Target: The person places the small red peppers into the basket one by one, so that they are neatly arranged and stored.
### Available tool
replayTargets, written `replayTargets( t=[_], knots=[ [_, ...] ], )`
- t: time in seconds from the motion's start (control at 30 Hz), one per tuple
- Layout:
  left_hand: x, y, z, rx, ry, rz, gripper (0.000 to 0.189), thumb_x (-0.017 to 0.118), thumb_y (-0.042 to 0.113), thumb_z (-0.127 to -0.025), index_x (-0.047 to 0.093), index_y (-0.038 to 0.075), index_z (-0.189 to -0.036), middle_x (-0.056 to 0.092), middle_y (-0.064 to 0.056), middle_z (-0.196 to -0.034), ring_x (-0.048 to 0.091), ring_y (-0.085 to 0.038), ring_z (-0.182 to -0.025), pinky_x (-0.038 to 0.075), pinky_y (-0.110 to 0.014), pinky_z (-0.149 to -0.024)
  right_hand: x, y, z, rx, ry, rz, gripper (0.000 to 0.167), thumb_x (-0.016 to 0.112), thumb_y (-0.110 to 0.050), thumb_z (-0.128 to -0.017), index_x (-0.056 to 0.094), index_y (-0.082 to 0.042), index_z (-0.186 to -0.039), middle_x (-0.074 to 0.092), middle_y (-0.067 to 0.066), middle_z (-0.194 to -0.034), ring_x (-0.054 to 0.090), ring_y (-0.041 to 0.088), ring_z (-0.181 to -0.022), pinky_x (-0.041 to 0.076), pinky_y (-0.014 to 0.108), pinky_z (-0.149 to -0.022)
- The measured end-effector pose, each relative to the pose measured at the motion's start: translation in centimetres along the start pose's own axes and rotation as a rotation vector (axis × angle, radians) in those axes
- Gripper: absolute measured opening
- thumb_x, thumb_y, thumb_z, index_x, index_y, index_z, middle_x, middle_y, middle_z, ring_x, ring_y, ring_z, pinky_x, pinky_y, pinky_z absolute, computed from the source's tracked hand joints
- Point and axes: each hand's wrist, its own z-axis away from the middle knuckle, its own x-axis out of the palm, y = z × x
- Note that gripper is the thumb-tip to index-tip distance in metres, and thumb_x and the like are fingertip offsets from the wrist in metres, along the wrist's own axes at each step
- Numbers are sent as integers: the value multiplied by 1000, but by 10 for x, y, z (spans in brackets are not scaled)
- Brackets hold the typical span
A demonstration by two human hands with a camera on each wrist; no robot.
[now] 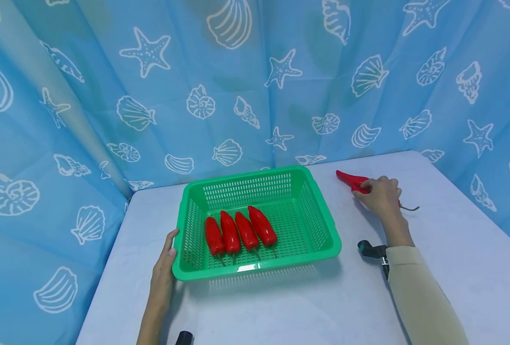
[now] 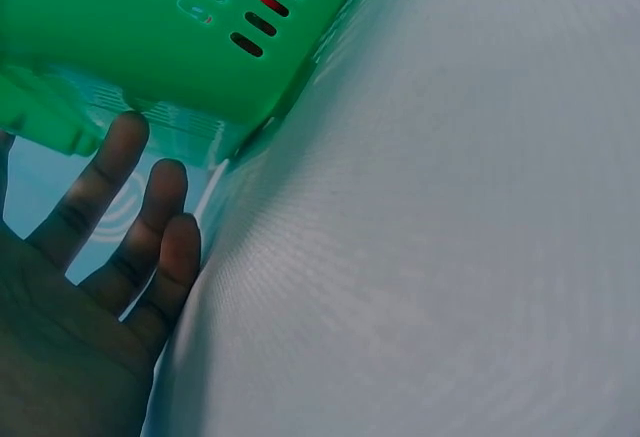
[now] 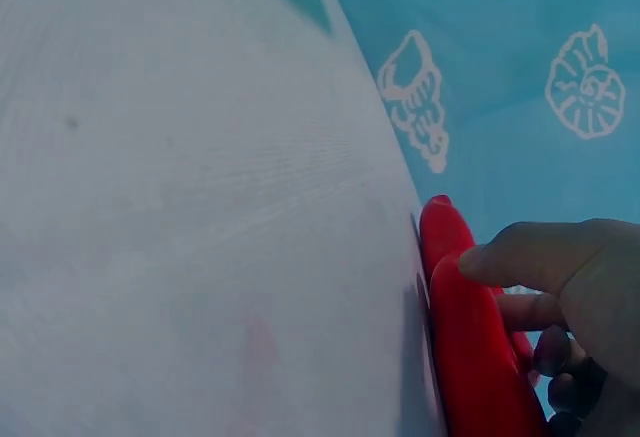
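Observation:
My left hand (image 1: 163,268) rests its fairly straight fingers against the left side of a green plastic basket (image 1: 330,230). In the left wrist view, three fingers (image 2: 128,142) stand spread just under the basket's rim. Several red chili peppers (image 1: 246,231) lie side by side inside, stems toward me. To the right of the basket, my right hand (image 1: 384,194) pinches a red chili pepper (image 3: 480,357) on the table, thumb on its near side. A second red chili pepper (image 3: 443,232) lies right behind it, partly hidden. A thin dark stem (image 1: 410,208) sticks out past the hand.
A white-covered table (image 1: 272,311) bears everything. Blue curtains (image 1: 246,86) with white shells and starfish hang along its back and sides. A black wrist camera mount (image 1: 371,250) juts out by the right sleeve (image 1: 419,297), another black piece (image 1: 184,338) by the left wrist.

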Motion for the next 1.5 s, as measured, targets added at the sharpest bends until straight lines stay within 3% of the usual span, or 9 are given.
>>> replayTargets(
  t=[0.27, 0.4, 0.6, 0.77, 1.1, 1.3, 1.5],
  knots=[
    [2, 2, -1, 3, -7, 14, 49, 31, 49, -107, 34, 39, -155, 29, 1, -159, 24, -25, -147, 18, -59, -113, 1, 5, 3, -14, 23, 38, 52, 84, -15, -77, 64, 6, -120, 44, 30, -116, 34, 49, -115, 34, 60, -82],
    [3, 2, -1, 13, -11, 27, 48, 31, 48, -108, 35, 39, -155, 29, 2, -160, 23, -24, -147, 18, -58, -113, 0, 6, 4, -17, 59, 30, 51, 83, -17, -80, 64, 9, -120, 45, 29, -114, 35, 48, -114, 32, 60, -82],
    [4, 4, -2, 13, -13, 21, 48, 31, 49, -107, 35, 40, -154, 30, 3, -159, 26, -24, -146, 18, -59, -113, -13, 6, 8, 30, 99, 12, 52, 80, -20, -83, 61, 15, -117, 45, 31, -116, 36, 50, -115, 32, 62, -85],
    [4, 4, -2, 7, -16, 27, 48, 32, 49, -107, 35, 40, -154, 30, 2, -159, 25, -24, -146, 18, -59, -113, -23, 1, 10, 40, 105, -38, 54, 80, -20, -83, 60, 12, -122, 46, 30, -121, 37, 49, -118, 32, 63, -88],
    [2, 3, -1, -23, -4, 7, 52, 30, 54, -106, 33, 39, -155, 29, 1, -160, 25, -24, -147, 18, -59, -115, -31, -12, 16, 79, 77, -174, 48, 72, -25, -92, 61, 8, -125, 47, 29, -126, 39, 47, -120, 46, 53, -80],
    [0, 2, 1, -21, 1, 8, 51, 31, 51, -107, 32, 37, -156, 29, 1, -161, 23, -25, -148, 18, -58, -115, -34, -20, 19, 119, 33, -263, 59, 70, -32, -94, 54, 6, -136, 46, 29, -133, 44, 47, -120, 53, 56, -87],
    [1, 2, 1, -20, -1, 16, 51, 30, 52, -107, 33, 37, -156, 30, 0, -160, 25, -25, -147, 19, -58, -115, -33, -28, 22, 131, -6, -316, 64, 70, -35, -94, 50, 5, -141, 47, 28, -135, 47, 46, -119, 52, 57, -89]
  ],
)
